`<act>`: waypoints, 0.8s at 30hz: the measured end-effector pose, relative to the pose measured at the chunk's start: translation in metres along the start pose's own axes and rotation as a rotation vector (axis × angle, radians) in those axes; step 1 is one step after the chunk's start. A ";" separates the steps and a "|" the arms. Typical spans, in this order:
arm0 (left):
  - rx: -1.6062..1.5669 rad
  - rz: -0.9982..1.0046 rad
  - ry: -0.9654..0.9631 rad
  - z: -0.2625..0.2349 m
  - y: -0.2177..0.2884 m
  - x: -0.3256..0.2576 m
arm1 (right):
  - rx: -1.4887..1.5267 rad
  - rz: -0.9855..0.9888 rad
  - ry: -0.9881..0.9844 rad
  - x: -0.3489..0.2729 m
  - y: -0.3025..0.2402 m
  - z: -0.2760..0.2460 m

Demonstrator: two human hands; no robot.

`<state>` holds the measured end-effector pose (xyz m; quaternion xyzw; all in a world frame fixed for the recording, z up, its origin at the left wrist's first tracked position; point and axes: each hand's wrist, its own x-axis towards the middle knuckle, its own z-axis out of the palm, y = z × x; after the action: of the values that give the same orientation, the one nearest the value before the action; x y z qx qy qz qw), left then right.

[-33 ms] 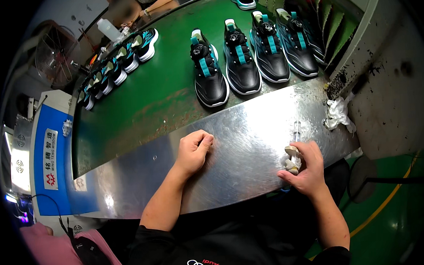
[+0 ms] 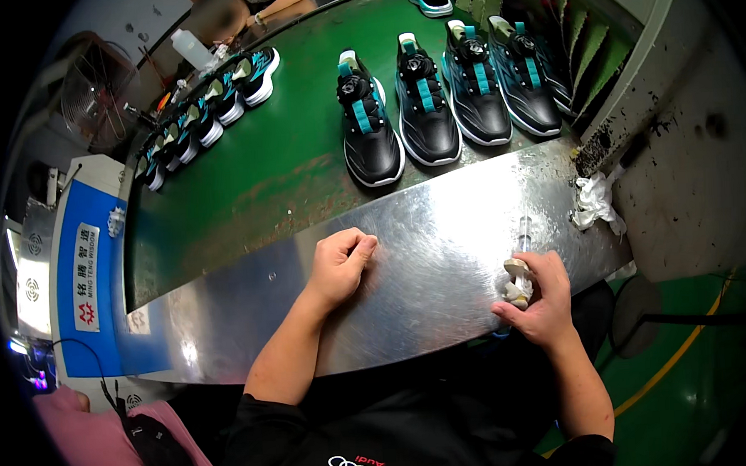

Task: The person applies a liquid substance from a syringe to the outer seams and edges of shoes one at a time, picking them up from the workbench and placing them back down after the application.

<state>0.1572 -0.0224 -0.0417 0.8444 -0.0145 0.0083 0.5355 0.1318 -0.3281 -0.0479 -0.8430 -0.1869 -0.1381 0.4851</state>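
Note:
My left hand (image 2: 342, 268) rests in a fist on the metal strip of the bench, with nothing showing between its fingers. My right hand (image 2: 546, 299) holds a small spool-like piece (image 2: 517, 283) between thumb and fingers near the strip's right end. The piece has pale round discs at its ends and crumpled white material around its middle. Just beyond it lies a thin, clear-looking stick (image 2: 524, 230), partly lost in glare. Several black and teal sneakers (image 2: 373, 154) with dial fasteners stand in a row past my hands, toes toward me.
The sneakers stand on a green work surface (image 2: 247, 213) bordered by the metal strip (image 2: 409, 290). More shoes (image 2: 232, 102) line the far left. Crumpled white tissue (image 2: 595, 202) lies by the grey wall (image 2: 682, 169) at right. A person's arm (image 2: 284, 2) shows across the bench; pink fabric (image 2: 83, 445) is lower left.

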 end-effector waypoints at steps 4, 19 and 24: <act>0.134 0.123 -0.003 -0.001 -0.007 -0.003 | 0.023 0.027 -0.059 -0.010 -0.002 -0.006; 0.180 0.438 0.035 0.002 -0.018 -0.005 | -0.141 0.004 -0.216 -0.008 -0.023 -0.024; 0.163 0.416 0.007 0.004 -0.013 0.001 | 0.005 0.056 -0.164 -0.010 -0.031 -0.009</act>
<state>0.1586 -0.0208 -0.0552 0.8637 -0.1857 0.1224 0.4523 0.1084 -0.3234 -0.0234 -0.8552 -0.2025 -0.0545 0.4740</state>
